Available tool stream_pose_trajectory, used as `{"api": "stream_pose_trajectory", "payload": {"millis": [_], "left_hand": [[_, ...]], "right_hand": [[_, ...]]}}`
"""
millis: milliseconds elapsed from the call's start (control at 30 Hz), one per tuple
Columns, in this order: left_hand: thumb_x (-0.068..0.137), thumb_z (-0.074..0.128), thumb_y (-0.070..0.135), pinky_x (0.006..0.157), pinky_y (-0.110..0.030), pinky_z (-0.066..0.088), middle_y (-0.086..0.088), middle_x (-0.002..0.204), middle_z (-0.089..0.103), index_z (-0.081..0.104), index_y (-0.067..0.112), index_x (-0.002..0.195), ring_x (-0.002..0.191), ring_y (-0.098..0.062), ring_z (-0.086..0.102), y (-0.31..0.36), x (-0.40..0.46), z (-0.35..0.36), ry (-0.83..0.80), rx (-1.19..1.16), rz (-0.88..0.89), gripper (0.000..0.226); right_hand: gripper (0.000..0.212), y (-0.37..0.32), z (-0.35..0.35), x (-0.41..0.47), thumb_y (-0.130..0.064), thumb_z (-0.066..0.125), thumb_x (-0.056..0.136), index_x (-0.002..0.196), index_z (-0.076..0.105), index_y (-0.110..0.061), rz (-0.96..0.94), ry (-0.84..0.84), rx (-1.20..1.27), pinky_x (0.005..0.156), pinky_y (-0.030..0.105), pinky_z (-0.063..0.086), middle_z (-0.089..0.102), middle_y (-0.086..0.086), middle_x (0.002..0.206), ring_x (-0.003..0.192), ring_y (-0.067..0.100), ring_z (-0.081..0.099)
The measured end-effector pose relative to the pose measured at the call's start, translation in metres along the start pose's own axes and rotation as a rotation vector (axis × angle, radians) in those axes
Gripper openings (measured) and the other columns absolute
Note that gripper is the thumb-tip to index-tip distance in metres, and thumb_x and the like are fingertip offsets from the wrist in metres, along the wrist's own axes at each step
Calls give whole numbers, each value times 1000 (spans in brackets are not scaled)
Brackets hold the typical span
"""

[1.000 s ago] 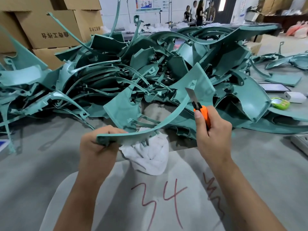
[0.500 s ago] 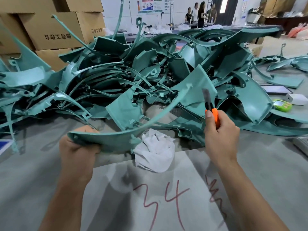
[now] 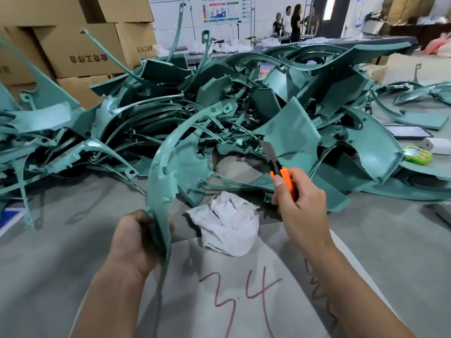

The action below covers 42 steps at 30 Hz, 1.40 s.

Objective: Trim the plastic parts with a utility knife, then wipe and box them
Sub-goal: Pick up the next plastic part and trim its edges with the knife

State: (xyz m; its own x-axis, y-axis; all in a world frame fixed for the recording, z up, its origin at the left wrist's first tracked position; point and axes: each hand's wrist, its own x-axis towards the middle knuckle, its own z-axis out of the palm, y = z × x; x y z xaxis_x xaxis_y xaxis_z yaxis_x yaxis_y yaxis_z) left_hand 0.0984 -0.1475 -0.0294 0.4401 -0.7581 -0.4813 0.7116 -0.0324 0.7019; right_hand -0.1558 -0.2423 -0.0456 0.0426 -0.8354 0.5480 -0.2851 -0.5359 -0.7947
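Observation:
My left hand (image 3: 136, 237) grips the lower end of a long curved teal plastic part (image 3: 161, 172), which arcs up and to the right with its far tip near the pile. My right hand (image 3: 302, 206) holds an orange utility knife (image 3: 278, 167) with the blade out, pointing up and left, a short way right of the part and not touching it. A crumpled white cloth (image 3: 229, 225) lies on the table between my hands. A big heap of teal plastic parts (image 3: 244, 101) fills the table behind.
A pale sheet marked "34" in red (image 3: 241, 298) lies under my arms on the grey table (image 3: 48, 259). Cardboard boxes (image 3: 80, 50) stack at the back left. A green device (image 3: 417, 154), a white block and a dark tablet sit at right. People stand far back.
My left hand has turned the curved part from lying flat to standing upright and shifted to the right. My right hand with the knife has stayed near the same place.

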Motion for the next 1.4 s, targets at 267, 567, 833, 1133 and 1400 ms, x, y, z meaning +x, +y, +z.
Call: {"api": "stream_pose_trajectory", "payload": {"millis": [267, 567, 833, 1133, 1400], "left_hand": [[102, 58, 37, 36, -19, 48, -6, 61, 58, 66, 9, 95, 40, -12, 54, -14, 6, 1, -128, 282, -42, 30], [103, 55, 34, 34, -17, 45, -5, 61, 54, 61, 5, 92, 38, -10, 51, -13, 9, 0, -160, 297, -127, 31], [110, 41, 22, 28, -15, 38, -3, 59, 50, 55, 9, 90, 36, -5, 46, -14, -3, 9, -243, 252, -229, 28], [110, 40, 25, 27, -15, 39, 0, 56, 46, 53, 9, 82, 34, -4, 46, -12, -12, 15, -206, 167, -307, 35], [109, 33, 18, 26, -12, 32, 2, 57, 40, 50, 12, 82, 33, -4, 41, -15, -15, 15, -272, 243, -350, 33]], "right_hand": [[20, -4, 4, -5, -29, 55, 108, 89, 54, -21, -105, 56, -41, 51, 26, 33, 51, -2, 62, 53, 15, 43], [19, 4, -1, 0, -24, 52, 109, 90, 50, -21, -39, 263, -198, 51, 29, 32, 43, -9, 62, 55, 14, 44], [16, 4, -2, 2, -16, 57, 106, 97, 49, -26, -94, 254, -196, 54, 16, 30, 42, -14, 64, 61, 11, 48], [11, 7, 4, -2, -26, 59, 106, 97, 57, -20, -193, -16, -307, 59, 22, 39, 54, -12, 70, 64, 7, 51], [14, 0, 10, -4, -26, 54, 108, 98, 46, -33, -166, 56, -160, 55, 15, 34, 47, -18, 68, 60, 5, 50]]}}
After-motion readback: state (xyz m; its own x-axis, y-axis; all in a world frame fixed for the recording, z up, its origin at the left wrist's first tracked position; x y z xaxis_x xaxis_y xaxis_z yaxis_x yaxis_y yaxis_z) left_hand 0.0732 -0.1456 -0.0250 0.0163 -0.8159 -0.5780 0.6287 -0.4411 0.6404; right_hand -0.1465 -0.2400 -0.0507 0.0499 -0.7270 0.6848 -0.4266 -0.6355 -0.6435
